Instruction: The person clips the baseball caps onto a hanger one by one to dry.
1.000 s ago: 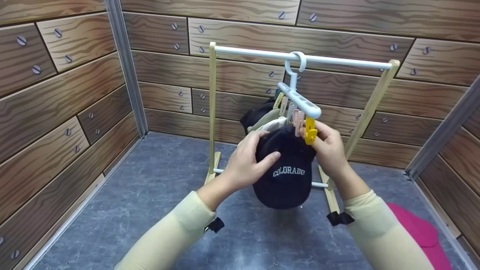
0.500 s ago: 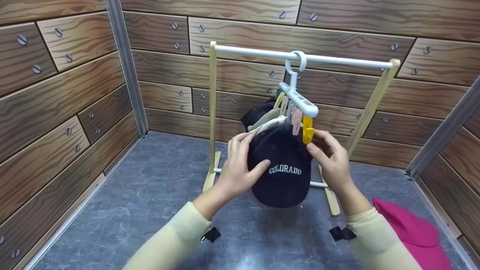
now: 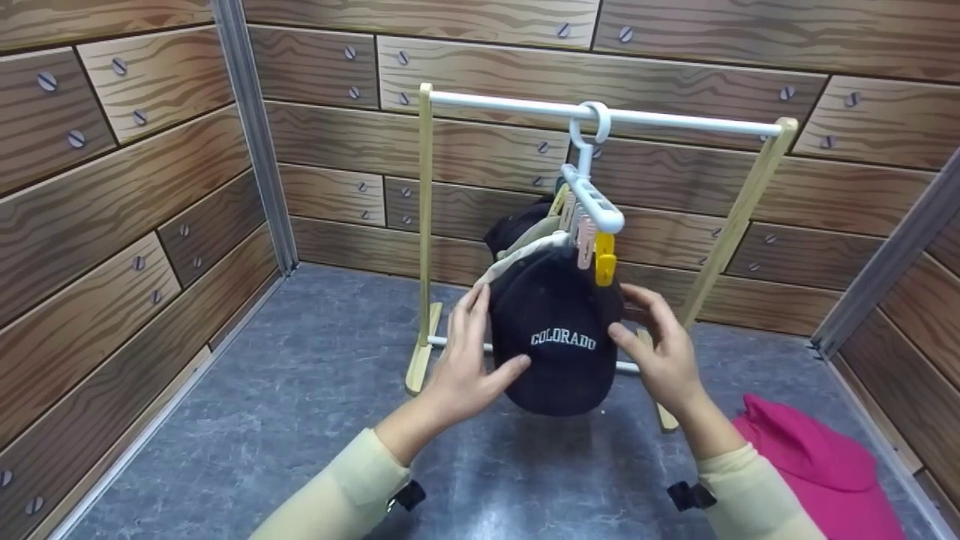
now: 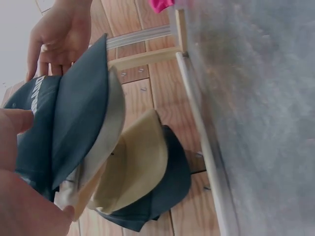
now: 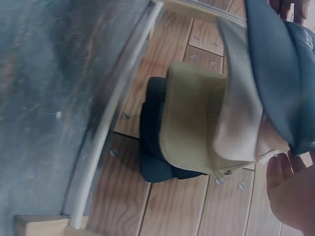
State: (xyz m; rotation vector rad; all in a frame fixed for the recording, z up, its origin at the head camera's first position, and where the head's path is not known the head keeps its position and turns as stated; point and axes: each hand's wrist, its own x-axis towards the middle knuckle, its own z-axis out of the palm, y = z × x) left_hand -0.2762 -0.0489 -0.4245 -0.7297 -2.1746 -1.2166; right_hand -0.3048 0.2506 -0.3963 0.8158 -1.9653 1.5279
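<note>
A dark baseball cap lettered COLORADO hangs brim down from the light blue clip hanger. A pink clip and a yellow clip overlap its top right. My left hand rests along the cap's left side, fairly straight fingers beside it and thumb on the front. At the opposite edge, my right hand touches it with thumb and loosely bent fingers. Behind hang a whitish cap, a tan cap and another dark cap.
The hanger hooks over the white bar of a wooden-legged rack on the grey floor. A magenta cap lies at the right, partly behind my right sleeve. Wood-patterned walls enclose the space.
My right hand has come away from the yellow clip and down to the cap's right edge. My left hand has slid lower and left. Cap and hanger have swung slightly left.
</note>
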